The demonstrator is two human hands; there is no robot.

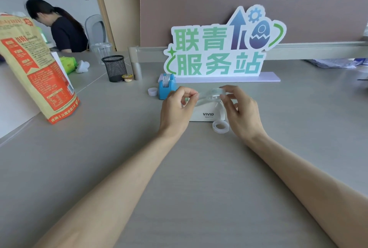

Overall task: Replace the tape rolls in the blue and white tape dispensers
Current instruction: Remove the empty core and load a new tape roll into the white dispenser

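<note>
A: Nearest in, bare desk (199, 178) on all sides of both forearms, so there's plenty of room to draw back.

B: Then a ring (220, 126) lying flat right at the near corner of the white dispenser (205, 115). A spent core, I'd guess.

A: Over that dispenser, the right hand (242, 110) has its fingers curled round a clear roll (216, 92). The left hand (177, 106) pinches the free end between thumb and forefinger, with the strip stretched between the two.

B: So the white one looks mid-reload, with the roll not yet seated.

A: Farther back on the left, the blue dispenser (166, 88) carries tape. A small cap (153, 91) sits just left of it. I'd call that half done, though I can't tell whether its tape is fresh.

B: Any room to move?

A: It's open to the right. The sign (219, 48) walls off the far side just behind the blue dispenser, and the cup (115, 68) and bag (35, 68) crowd the left.
</note>
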